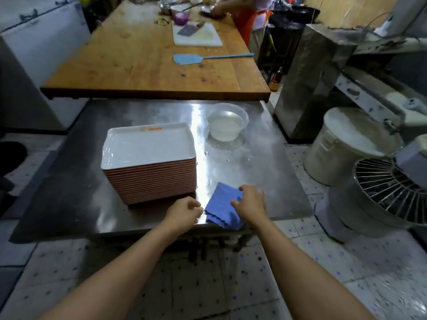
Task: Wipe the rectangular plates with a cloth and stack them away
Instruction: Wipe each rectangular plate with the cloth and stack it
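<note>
Your right hand [250, 202] rests curled fingers on the blue cloth [223, 205] at the steel desk's [265, 172] near edge; your left hand [184, 212] hovers loosely curled, empty. Bunch the cloth firmly before wiping the top of the rectangular plates [149, 162] stacked just left.

The right hand [250, 202] covered the near right part of the blue cloth [220, 204], so its grip there could not be made out. The orange mark on the top plate [147, 144] was too blurred to read. A second person [249, 12] at the far end of the wooden table [143, 56] was cut off by the top edge, and the fan [390, 192] ran off the right edge.
</note>
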